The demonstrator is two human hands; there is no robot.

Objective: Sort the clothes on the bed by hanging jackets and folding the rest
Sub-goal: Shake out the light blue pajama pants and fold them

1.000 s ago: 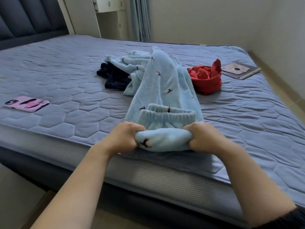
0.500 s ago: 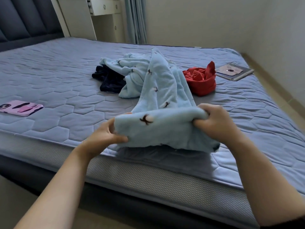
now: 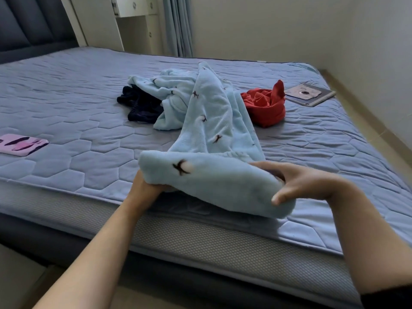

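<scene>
Together, left hand (image 3: 144,189), right hand (image 3: 308,183), one fleece (image 3: 214,184) gripped

One wide-angle head-worn camera stands close at the mattress's (image 3: 66,103) near edge, looking forward and down across it toward 12 o'clock, headboard (image 3: 26,25) at 10 o'clock, wall (image 3: 289,25) at 1 o'clock.

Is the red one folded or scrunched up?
Scrunched up. The red garment lies in a rumpled heap on the bed, with one end sticking up and no flat folds.
</scene>
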